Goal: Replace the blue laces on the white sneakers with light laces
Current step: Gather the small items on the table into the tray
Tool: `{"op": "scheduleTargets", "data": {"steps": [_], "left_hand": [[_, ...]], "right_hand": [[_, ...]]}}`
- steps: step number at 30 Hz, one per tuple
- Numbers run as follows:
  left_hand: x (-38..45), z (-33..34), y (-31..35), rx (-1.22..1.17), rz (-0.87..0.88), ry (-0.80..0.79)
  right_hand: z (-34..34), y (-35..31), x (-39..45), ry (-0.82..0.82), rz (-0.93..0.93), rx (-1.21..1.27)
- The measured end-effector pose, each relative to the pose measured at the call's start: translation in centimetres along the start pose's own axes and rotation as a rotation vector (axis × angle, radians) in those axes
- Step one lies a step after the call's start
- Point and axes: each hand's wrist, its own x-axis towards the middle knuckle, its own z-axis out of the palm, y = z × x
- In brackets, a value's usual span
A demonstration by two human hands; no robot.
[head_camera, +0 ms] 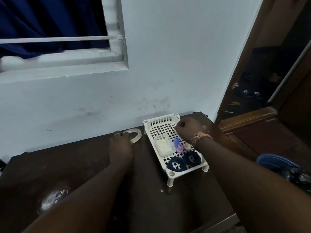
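Observation:
A white perforated tray (161,122) on short legs stands on the dark table (84,165). At its near end lie two coils of dark blue laces (176,163). A clear plastic box (164,145) in the tray holds light laces. My right hand (188,127) is over the tray's far right rim, fingers curled tightly and apparently gripping the rim; the fingertips are hidden. My left hand (121,145) rests on the table to the tray's left, and its fingers grip a roll of clear tape (135,134). No sneakers are in view.
Small purple, blue and cream spools (180,147) stand in the tray beside the box. A pale wall and a window sill back the table. A dark wooden door frame (249,118) stands at the right, and a blue basin (276,162) sits low beside the table.

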Motion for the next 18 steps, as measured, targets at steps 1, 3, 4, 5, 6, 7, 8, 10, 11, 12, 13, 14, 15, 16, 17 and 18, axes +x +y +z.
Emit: {"op": "scheduleTargets", "data": {"steps": [1, 3, 4, 5, 6, 7, 8, 10, 11, 12, 13, 14, 15, 16, 17, 18], "left_hand": [[0.3, -0.6, 0.2, -0.051, 0.031, 0.044], [1.0, -2.3, 1.3, -0.151, 0.112, 0.112], [1.2, -3.3, 2.1, -0.209, 0.154, 0.131], [1.5, -4.1, 3.0, -0.272, 0.195, 0.135], [1.8, -4.7, 4.1, -0.340, 0.224, 0.127], [2.2, -5.2, 5.2, -0.396, 0.248, 0.102], [2.5, -5.3, 6.2, -0.408, 0.289, 0.073], [2.7, -5.0, 8.4, -0.354, 0.380, 0.036], [2.7, -4.6, 9.2, -0.361, 0.401, 0.018], [2.7, -4.2, 10.0, -0.383, 0.395, -0.007], [2.8, -3.7, 10.5, -0.414, 0.376, -0.041], [2.9, -3.1, 10.8, -0.447, 0.352, -0.082], [3.0, -2.6, 11.0, -0.473, 0.330, -0.120], [3.2, -2.0, 11.1, -0.497, 0.312, -0.161], [3.5, -1.4, 11.1, -0.546, 0.280, -0.198], [3.8, -1.0, 11.1, -0.599, 0.231, -0.235]], "right_hand": [[-0.1, -0.3, 0.0, 0.021, -0.002, 0.052], [-0.2, -1.0, 0.3, 0.032, -0.031, 0.247], [-0.3, -1.4, 0.4, 0.030, -0.044, 0.343], [-0.4, -1.9, 0.4, 0.030, -0.053, 0.426], [-0.5, -2.3, 0.4, 0.030, -0.057, 0.499], [-0.6, -2.8, 0.5, 0.029, -0.037, 0.564], [-0.8, -3.1, 0.7, 0.023, 0.000, 0.619], [-0.9, -3.5, 1.4, 0.015, 0.088, 0.665], [-1.0, -3.5, 1.8, 0.006, 0.133, 0.660], [-1.1, -3.3, 2.2, -0.012, 0.179, 0.654], [-1.3, -3.0, 2.4, -0.041, 0.225, 0.651], [-1.5, -2.5, 2.7, -0.071, 0.277, 0.642], [-1.8, -2.2, 2.8, -0.098, 0.313, 0.630], [-2.0, -1.9, 2.8, -0.108, 0.331, 0.618], [-2.1, -1.6, 2.7, -0.133, 0.368, 0.585], [-2.1, -1.4, 2.4, -0.153, 0.387, 0.572]]}}
